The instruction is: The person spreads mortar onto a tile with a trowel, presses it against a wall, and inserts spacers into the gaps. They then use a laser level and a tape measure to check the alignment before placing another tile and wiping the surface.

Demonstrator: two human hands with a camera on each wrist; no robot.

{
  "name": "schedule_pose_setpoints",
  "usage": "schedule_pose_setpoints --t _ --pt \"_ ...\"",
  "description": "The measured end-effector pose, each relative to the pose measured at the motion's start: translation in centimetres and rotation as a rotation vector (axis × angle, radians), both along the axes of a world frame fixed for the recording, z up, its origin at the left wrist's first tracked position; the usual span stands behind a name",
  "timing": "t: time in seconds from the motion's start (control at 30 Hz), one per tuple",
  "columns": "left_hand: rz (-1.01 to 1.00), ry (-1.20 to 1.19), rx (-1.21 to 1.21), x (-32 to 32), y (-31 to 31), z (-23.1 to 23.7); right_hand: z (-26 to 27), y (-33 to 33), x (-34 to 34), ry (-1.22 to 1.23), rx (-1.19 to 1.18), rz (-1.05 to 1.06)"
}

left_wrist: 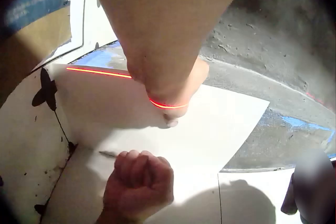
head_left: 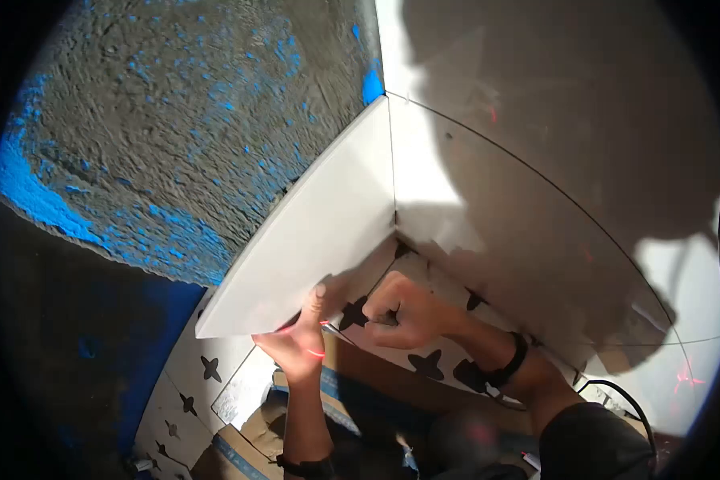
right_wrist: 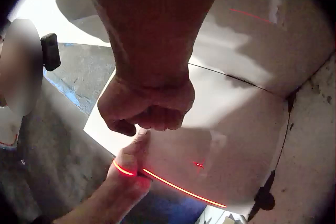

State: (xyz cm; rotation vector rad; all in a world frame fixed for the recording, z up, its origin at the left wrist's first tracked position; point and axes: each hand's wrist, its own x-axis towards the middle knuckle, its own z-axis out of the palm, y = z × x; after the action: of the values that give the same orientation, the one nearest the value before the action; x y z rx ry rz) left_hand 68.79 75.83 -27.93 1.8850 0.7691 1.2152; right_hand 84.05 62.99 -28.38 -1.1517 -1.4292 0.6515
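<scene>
A large white tile (head_left: 304, 232) leans at the mortared wall, one side meeting the tiled wall at the corner. My left hand (head_left: 298, 348) holds its lower edge, thumb up against the face and fingers under the rim. Just right of it, my right hand (head_left: 404, 312) is curled into a fist before the tile. The left wrist view shows that fist (left_wrist: 139, 182) close over the white surface, with a thin dark mark beside its knuckles; I cannot tell whether the fist holds anything. A red laser line (right_wrist: 184, 187) runs along the tile's lower edge and across the left hand.
Grey mortar (head_left: 176, 120) with blue patches covers the wall above left. White tiles (head_left: 536, 160) line the right wall. Dark cross-shaped spacers (head_left: 428, 366) sit on the floor tile joints. Cardboard (head_left: 392, 376) lies below the hands, and a black cable (head_left: 628, 400) curves at the right.
</scene>
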Motion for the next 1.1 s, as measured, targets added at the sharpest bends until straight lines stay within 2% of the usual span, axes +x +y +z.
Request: schedule_pose_setpoints --t 0.03,0.07,0.13,0.2,0.27,0.37,0.5,0.6,0.63,0.67,0.73,0.77,0.83,0.87,0.93,1.0,1.03,1.1 --pt "-0.022 -0.058 -0.010 0.2 -0.1 0.2 -0.6 1.5 0.8 -0.053 0.031 0.030" --pt "-0.043 -0.110 -0.027 0.3 -0.2 0.2 -1.6 4.9 0.8 0.046 -0.047 -0.027" --pt "-0.032 -0.092 -0.059 0.5 -0.1 0.1 -1.9 6.3 2.0 -0.017 -0.001 -0.079" --pt "-0.034 -0.079 -0.063 0.2 0.2 -1.3 -2.1 6.3 2.0 -0.005 -0.005 -0.069" --pt "-0.017 -0.115 -0.053 0.6 0.1 -0.8 -1.6 6.4 2.2 -0.012 0.014 -0.072" --pt "-0.015 -0.029 -0.044 0.4 -0.3 0.2 -0.7 5.5 2.0 -0.048 0.054 -0.079" --pt "0.023 -0.105 -0.027 0.4 0.0 -0.3 3.4 1.6 2.1 -0.032 0.133 0.032" --pt "-0.024 -0.190 -0.127 0.5 -0.5 0.6 2.4 6.4 2.5 -0.058 0.072 -0.037" --pt "0.011 -0.126 -0.074 0.7 -0.1 0.3 2.6 6.4 2.3 -0.039 0.165 -0.039" --pt "0.030 -0.032 -0.030 0.1 -0.5 0.1 2.0 6.4 2.4 -0.070 0.109 -0.056" --pt "0.026 -0.168 -0.048 0.9 -0.1 -0.5 2.0 6.8 2.4 -0.066 0.123 -0.068" --pt "0.052 -0.117 -0.024 0.8 -0.1 -0.6 1.8 6.6 2.2 -0.069 0.114 -0.068" --pt "0.041 -0.063 -0.064 0.5 -0.2 -0.3 0.2 6.5 1.8 -0.051 0.029 -0.115" --pt "0.007 -0.068 -0.120 0.4 -0.2 0.0 -1.6 6.4 1.4 -0.195 0.101 -0.195" --pt "-0.044 -0.122 -0.070 0.5 0.0 -0.4 -5.8 4.6 0.7 -0.361 0.042 -0.232" --pt "0.017 -0.070 -0.067 0.3 -0.2 -0.5 -10.1 1.9 -0.7 -0.476 -0.056 -0.296" --pt "0.020 -0.066 -0.074 0.5 -0.2 -0.4 -11.0 0.2 -1.1 -0.473 -0.063 -0.292" --pt "0.051 -0.081 -0.039 0.6 -0.2 -0.3 -12.1 -1.8 -1.5 -0.589 -0.258 -0.173"
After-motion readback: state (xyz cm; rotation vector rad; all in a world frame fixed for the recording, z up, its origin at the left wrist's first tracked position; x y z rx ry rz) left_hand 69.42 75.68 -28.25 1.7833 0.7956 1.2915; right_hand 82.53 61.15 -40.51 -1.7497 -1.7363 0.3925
